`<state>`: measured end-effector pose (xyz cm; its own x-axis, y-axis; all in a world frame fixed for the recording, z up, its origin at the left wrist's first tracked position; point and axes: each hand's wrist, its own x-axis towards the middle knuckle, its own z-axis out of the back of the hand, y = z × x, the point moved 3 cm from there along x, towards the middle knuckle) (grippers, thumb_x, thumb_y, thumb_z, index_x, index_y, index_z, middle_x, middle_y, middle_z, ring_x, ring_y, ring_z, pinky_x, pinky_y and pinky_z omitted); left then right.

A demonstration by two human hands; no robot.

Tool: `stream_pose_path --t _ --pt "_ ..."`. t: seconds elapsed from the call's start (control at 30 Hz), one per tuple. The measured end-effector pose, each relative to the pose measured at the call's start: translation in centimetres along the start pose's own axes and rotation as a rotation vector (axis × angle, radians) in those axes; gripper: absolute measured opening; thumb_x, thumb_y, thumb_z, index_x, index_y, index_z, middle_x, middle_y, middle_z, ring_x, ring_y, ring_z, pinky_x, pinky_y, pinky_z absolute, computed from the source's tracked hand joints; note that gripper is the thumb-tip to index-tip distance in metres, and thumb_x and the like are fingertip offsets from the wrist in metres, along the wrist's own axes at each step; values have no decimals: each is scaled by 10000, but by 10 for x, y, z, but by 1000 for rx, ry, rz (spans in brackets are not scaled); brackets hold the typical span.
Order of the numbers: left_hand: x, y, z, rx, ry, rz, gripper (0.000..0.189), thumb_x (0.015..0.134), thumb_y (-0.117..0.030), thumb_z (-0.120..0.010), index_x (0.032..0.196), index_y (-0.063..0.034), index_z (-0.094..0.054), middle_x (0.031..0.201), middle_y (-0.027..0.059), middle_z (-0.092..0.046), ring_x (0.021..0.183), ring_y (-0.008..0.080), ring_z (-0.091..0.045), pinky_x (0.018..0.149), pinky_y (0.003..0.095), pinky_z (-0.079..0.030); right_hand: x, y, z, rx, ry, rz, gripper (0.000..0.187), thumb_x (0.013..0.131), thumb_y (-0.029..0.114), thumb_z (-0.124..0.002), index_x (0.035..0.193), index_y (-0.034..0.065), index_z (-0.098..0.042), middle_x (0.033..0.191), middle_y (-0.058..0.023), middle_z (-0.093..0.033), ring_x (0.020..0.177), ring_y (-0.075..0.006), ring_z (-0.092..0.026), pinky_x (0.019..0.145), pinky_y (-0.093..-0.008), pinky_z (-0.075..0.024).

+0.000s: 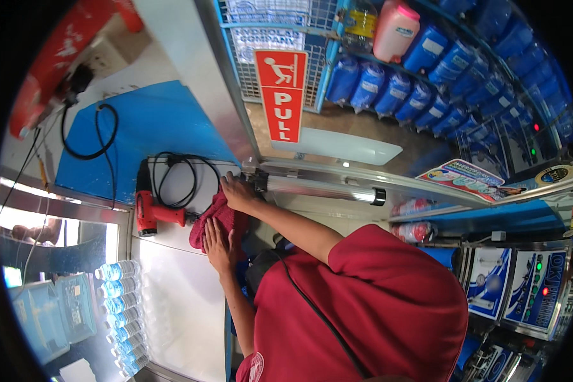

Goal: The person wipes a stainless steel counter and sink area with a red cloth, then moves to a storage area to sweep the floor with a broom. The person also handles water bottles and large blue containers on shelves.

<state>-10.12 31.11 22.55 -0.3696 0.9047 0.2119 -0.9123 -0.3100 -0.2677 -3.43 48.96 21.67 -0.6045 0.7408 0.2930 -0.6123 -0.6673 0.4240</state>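
A maroon towel (223,216) lies bunched on the white countertop (184,286), at its edge nearest me. My left hand (219,243) rests flat on the towel, fingers spread. Just beyond, my right hand (238,192) is at the towel's far end, its fingers bent down beside a black power cord (160,186). What lies under those fingers is hidden. To the left of the towel is a red and black heat gun (147,212), its handle pointing towards the towel. The cord lies in loose loops behind the handle.
Several water bottles (119,305) stand in a row at lower left. Another black cable (107,153) hangs by the blue wall panel (148,114). A glass door with a red pull sign (281,95) and metal handle bar (322,188) is beyond my right arm. Control panels (535,286) stand right.
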Motion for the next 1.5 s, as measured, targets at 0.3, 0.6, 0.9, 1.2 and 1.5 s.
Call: stream_pose_path --t 0.3,0.6,0.9,1.2,1.5 --pt "-24 12 5 -23 -63 -71 599 1001 -415 -461 1509 -114 -358 1553 126 -362 1423 282 -355 1147 439 -294 -45 27 -9 -120 -38 -27 596 757 120 -610 1293 -83 -446 1193 -255 -481 1022 -367 -558 881 -456 -468" --pt "-140 83 50 -82 -88 82 526 1011 -327 -447 1487 -107 -404 1560 118 -355 1423 301 -351 1155 432 -271 -197 174 -31 -117 162 148 760 900 403 -557 1451 -71 -336 1543 -340 -184 1458 -494 -115 1155 -648 -94" --pt "-298 169 108 75 -240 486 503 1023 -334 -447 1465 -93 -435 1524 166 -395 1386 338 -394 1143 441 -298 -260 313 -74 79 509 681 765 843 422 -650 1451 26 -405 1546 -316 -211 1450 -490 -170 1153 -622 -187" --pt "-293 172 95 137 -158 557 609 1025 -355 -428 1477 39 -319 1539 270 -288 1433 397 -278 1187 466 -221 -251 273 -53 87 563 833 657 922 351 -576 1462 34 -375 1572 -208 -264 1468 -321 -251 1173 -553 -226" --pt "-263 142 71 277 -155 515 772 1019 -467 -368 1468 139 -204 1541 346 -188 1465 432 -178 1211 494 -149 -268 263 -42 43 548 734 636 958 331 -520 1479 15 -340 1588 -176 -252 1484 -277 -226 1198 -512 -184"
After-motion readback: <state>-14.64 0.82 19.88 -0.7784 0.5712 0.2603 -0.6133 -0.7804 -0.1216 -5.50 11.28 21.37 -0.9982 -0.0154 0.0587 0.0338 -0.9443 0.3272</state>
